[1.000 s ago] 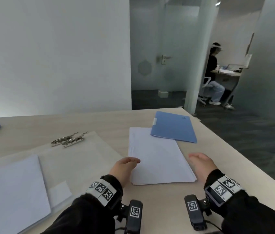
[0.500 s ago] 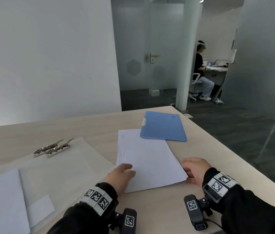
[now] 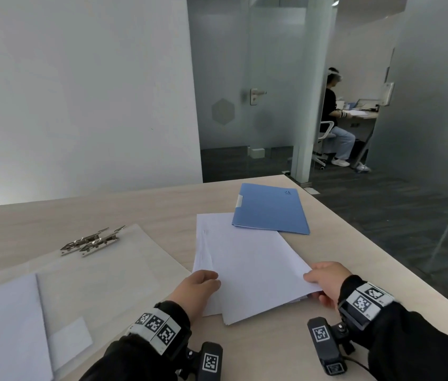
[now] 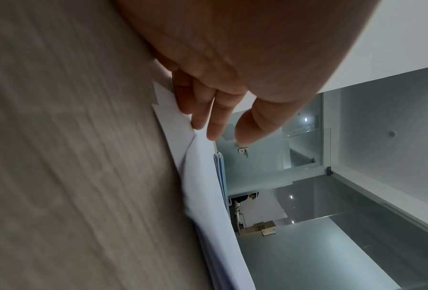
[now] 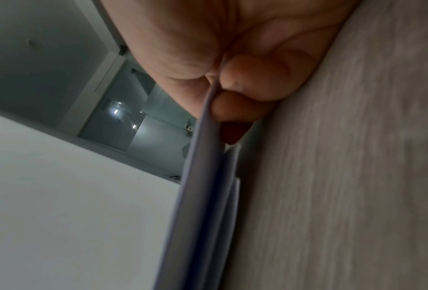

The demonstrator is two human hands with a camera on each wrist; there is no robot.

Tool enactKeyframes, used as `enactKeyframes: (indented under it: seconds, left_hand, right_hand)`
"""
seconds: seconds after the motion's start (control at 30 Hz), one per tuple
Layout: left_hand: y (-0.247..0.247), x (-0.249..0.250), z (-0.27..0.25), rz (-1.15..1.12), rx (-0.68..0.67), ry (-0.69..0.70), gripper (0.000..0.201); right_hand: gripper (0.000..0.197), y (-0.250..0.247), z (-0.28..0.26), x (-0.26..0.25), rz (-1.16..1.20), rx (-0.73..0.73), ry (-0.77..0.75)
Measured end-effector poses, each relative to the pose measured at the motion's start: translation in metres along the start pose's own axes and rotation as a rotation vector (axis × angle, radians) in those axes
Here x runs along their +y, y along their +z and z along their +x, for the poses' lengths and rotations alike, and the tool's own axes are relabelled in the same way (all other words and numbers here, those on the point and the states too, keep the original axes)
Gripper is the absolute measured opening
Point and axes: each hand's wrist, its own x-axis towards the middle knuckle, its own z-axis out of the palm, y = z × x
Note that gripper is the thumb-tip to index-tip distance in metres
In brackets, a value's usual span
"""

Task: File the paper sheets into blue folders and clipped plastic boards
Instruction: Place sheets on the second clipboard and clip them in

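Note:
A stack of white paper sheets (image 3: 247, 265) lies mid-table, its far corner under a closed blue folder (image 3: 269, 209). My right hand (image 3: 324, 281) pinches the near right corner of the top sheets (image 5: 205, 176), thumb on top and fingers (image 5: 235, 109) underneath, and lifts them slightly off the rest. My left hand (image 3: 198, 290) rests at the stack's near left edge; its straight fingertips (image 4: 200, 119) touch the sheets (image 4: 202, 176). Clear plastic boards (image 3: 101, 276) with metal clips (image 3: 90, 240) lie to the left.
A white sheet (image 3: 2, 325) lies on the near left board. The table's right edge (image 3: 382, 243) drops to dark carpet. A person (image 3: 332, 116) sits at a desk behind glass partitions far back. A white wall stands behind the table.
My right hand has taken hold of the stack's near right corner and raised the top sheets. My left hand slid to the left edge. The head view swung right, then back.

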Motion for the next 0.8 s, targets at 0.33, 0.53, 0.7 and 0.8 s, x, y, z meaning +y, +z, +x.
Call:
enactKeyframes:
  seconds: [0.33, 0.53, 0.7, 0.8]
  left_hand:
    - [-0.003, 0.005, -0.001, -0.078, 0.116, -0.008, 0.018]
    - [-0.010, 0.007, -0.004, -0.420, 0.084, -0.031, 0.036]
    - [-0.021, 0.038, -0.018, -0.601, 0.116, 0.109, 0.023]
    - [-0.031, 0.056, -0.023, -0.608, 0.151, 0.228, 0.024]
  right_hand:
    - [0.009, -0.036, -0.019, 0.020, 0.257, -0.133, 0.078]
    - [0.011, -0.023, -0.033, 0.017, 0.334, -0.229, -0.064]
    - [0.015, -0.006, -0.043, 0.003, 0.363, -0.239, -0.237]
    - [0.017, 0.002, -0.046, -0.007, 0.423, -0.235, -0.338]
